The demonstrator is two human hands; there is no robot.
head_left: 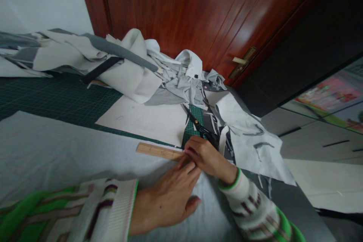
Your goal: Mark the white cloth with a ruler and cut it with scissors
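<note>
A wooden ruler [159,151] lies on a large light grey cloth [85,151], close to its upper edge. My left hand [172,193] rests flat on the cloth, fingers stretched out, its fingertips at the ruler's right end. Touching those fingertips, my right hand [204,157] is closed in a pinch at the cloth's edge; whatever it holds is too small to make out. Black scissors [197,123] lie just beyond my right hand. Above the grey cloth is a pale fabric piece [141,117] on the green cutting mat [56,94].
Heaped grey and white fabric [136,64] runs along the back of the table, below a reddish-brown door [170,7]. More white cloth [249,136] with dark marks hangs near the right edge of the dark table [292,204]. Cabinets with drawers [317,140] stand at the right.
</note>
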